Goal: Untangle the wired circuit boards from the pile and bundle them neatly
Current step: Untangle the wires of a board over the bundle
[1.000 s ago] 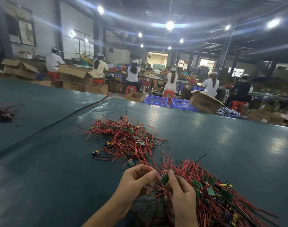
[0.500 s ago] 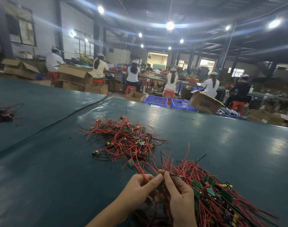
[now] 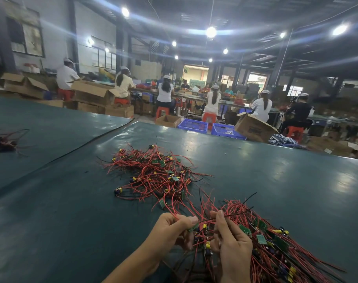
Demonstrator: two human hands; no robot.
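A broad green table (image 3: 72, 211) was seen spreading beneath and well beyond both hands. Far ahead of the hands, past the table's far edge, seated people (image 3: 165, 92) in white caps were ranged along a long bench, with open cardboard boxes (image 3: 94, 93) and two blue crates (image 3: 194, 126) set on the floor near them. A black cable (image 3: 82, 146) was laid slantwise across the table, ahead and to the left of the left hand, and a dark tangle (image 3: 2, 139) of wires was left well apart on that same side. A gathered bundle (image 3: 276, 250) of red-wired circuit boards was spread just beside and beneath the right hand, its wires fanned out to the right. A loose pile (image 3: 157, 176) of the same wired boards was heaped near, directly ahead of the left hand, with several red strands drawn from it back to the fingers. The left hand (image 3: 170, 231) was closed on red wires, which were pinched between thumb and forefinger. The right hand (image 3: 233, 246) was curled round a clutch of wires at the bundle's left end, with a thin black wire passed across its raised fingertip. The two hands were held just beside each other, joined by the wires between them. A small green board (image 3: 194, 227) was caught at the left thumb's tip.
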